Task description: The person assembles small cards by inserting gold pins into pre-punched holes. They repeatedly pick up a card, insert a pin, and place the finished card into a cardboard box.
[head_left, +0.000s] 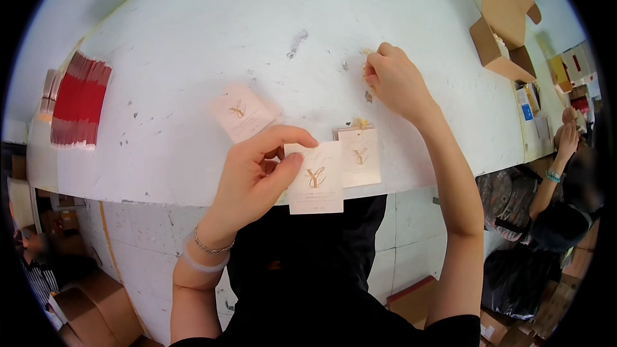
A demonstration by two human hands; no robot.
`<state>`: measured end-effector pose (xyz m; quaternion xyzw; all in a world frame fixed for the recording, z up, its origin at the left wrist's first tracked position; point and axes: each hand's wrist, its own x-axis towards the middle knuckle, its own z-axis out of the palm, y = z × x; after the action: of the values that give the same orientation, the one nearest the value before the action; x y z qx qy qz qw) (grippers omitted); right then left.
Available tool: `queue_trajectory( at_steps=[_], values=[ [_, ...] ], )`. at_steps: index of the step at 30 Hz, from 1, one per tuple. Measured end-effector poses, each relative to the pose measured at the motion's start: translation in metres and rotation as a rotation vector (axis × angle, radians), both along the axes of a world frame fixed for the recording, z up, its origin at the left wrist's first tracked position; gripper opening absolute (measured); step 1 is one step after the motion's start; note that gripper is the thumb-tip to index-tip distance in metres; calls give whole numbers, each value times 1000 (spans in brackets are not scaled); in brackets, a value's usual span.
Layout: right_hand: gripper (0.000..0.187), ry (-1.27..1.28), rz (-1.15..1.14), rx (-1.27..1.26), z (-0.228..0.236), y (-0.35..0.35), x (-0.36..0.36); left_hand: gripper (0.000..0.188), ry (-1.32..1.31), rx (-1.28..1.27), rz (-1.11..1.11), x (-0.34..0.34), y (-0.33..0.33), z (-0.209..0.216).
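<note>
My left hand (254, 170) pinches a small pale card (324, 186) by its upper left corner, between thumb and forefinger. A gold monogram and small print mark the card, which hangs past the table's front edge. Close to its right lies a stack of matching cards (362, 162) with thin gold strands (360, 124) at its top. More of these pale cards (239, 114) lie beyond my left hand. Farther out, my right hand (397, 80) is closed with its fingertips down at the table, beside small gold bits (365, 52). What its fingers hold is hidden.
On the white table (193, 32), a row of red and pinkish packed pieces (82, 103) lies at the far left. An open cardboard box (498, 51) stands at the back right. Another person's hand (567, 138) shows at the right edge. Brown boxes (99, 305) sit below left.
</note>
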<state>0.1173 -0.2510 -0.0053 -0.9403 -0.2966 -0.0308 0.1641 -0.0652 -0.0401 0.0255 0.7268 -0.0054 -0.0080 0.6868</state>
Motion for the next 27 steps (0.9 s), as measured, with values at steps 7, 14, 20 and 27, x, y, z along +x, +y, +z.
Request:
queue_trajectory(
  at_steps=[7,14,20,27],
  values=[
    [4,93,-74,223,8,-2,-11,18,-116,168,53,8,-7,10],
    [6,440,-6,704,56,7,-46,13,-484,448,266,26,-16,10],
    [8,513,131,901,77,28,-87,12,-615,563,309,24,-17,14],
    [11,522,153,846,77,36,-104,10,-708,537,377,19,-11,14]
  ],
)
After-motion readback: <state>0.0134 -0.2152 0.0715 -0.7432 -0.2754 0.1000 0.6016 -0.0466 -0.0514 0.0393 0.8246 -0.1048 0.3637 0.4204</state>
